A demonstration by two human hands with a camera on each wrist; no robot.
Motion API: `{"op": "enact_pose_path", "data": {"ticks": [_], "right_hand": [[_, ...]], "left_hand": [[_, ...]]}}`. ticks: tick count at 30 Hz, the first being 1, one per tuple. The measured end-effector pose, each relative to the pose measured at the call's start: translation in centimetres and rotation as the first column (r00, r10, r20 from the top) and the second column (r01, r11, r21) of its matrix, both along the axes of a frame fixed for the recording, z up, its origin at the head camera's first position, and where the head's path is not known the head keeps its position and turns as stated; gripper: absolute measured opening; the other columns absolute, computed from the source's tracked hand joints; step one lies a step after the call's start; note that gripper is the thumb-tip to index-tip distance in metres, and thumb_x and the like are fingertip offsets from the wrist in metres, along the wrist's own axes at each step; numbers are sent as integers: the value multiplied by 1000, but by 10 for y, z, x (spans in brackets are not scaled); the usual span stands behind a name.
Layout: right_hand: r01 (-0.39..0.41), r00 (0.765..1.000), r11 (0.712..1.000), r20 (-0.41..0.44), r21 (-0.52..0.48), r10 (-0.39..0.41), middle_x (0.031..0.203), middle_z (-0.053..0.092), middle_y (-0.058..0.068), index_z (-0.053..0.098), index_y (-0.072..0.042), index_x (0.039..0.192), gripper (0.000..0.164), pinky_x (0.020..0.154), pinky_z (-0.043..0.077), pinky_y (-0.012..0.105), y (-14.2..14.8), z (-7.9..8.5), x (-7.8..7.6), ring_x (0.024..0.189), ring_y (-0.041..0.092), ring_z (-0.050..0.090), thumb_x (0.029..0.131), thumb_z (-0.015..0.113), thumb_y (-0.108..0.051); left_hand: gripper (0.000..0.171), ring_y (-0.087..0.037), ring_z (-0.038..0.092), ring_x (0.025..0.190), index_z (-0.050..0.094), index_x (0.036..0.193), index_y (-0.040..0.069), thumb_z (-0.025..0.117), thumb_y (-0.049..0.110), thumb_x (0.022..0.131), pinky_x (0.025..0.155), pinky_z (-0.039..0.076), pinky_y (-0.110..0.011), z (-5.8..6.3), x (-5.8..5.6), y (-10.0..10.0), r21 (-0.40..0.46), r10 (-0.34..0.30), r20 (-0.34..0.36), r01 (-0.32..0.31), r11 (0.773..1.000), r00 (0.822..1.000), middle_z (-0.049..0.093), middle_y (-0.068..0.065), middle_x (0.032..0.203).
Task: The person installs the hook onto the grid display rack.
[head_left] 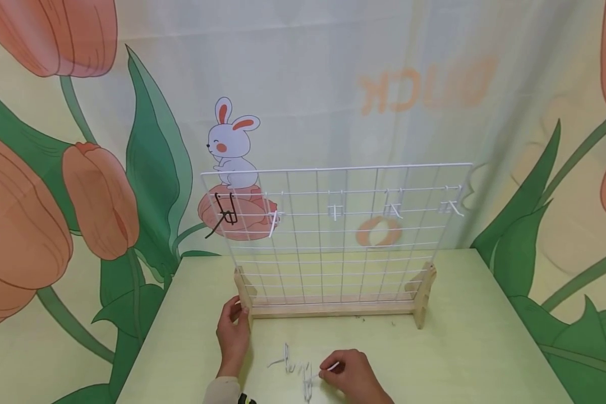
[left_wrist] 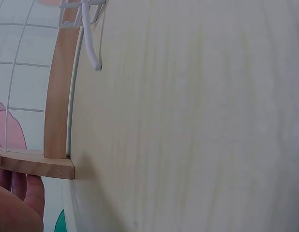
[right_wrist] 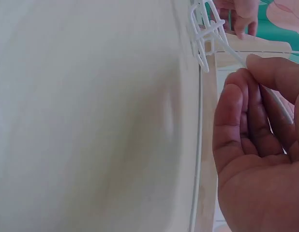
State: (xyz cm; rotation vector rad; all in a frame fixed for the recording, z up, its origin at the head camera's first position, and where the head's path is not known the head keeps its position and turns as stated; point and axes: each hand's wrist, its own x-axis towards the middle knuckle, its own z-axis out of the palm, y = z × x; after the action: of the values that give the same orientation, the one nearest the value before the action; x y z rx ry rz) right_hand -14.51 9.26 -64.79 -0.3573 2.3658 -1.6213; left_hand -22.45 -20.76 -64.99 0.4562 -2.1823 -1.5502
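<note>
My left hand (head_left: 233, 336) grips the left wooden foot (head_left: 244, 297) of a white wire grid rack (head_left: 317, 235). In the left wrist view its fingers (left_wrist: 35, 193) lie behind the wooden foot (left_wrist: 38, 164). Near the table's front, my right hand (head_left: 352, 375) pinches the prong of a white wire display hook (head_left: 307, 382) between thumb and fingers. Seen from the right wrist, the hook's square wire back (right_wrist: 207, 36) points away from the hand (right_wrist: 265, 159). Just left of it, another white hook (head_left: 285, 358) lies on the table.
Along the grid's upper rows hang a black hook (head_left: 226, 213) at the left and several white hooks (head_left: 335, 211) farther right. A wooden bar (head_left: 333, 309) joins the rack's feet. Small dark specks lie on the table (head_left: 464, 348) before the rack. A printed curtain (head_left: 303, 84) hangs behind.
</note>
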Motion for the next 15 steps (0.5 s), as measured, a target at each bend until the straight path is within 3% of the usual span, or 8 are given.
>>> {"op": "enact_pose_path", "data": {"ticks": [7,11,15], "right_hand": [[95,990,995,-100,0,-94,79,79,-6,81,-18,91,5,65,55,23,5,13,1,67,2,69,90,85,-22],[160,982,986,-95,-48,-163,81,80,-2,81,-17,91,8,65,56,23,7,23,3,68,4,70,89,86,-22],[249,964,959,-59,-135,-259,82,80,2,80,-14,90,10,65,57,22,7,36,5,69,7,73,85,88,-17]], "left_hand": [[36,-30,68,117,64,140,16,66,9,104,84,50,-17,0,0,-1,6,-9,1,9,1000,1000,72,-14,127],[37,-27,68,118,63,140,16,66,10,104,83,49,-15,0,0,-1,15,-14,17,13,1000,1000,72,-13,128],[36,-28,68,117,64,139,16,66,9,104,83,49,-17,-1,0,0,17,-8,11,8,1000,1000,72,-14,127]]}}
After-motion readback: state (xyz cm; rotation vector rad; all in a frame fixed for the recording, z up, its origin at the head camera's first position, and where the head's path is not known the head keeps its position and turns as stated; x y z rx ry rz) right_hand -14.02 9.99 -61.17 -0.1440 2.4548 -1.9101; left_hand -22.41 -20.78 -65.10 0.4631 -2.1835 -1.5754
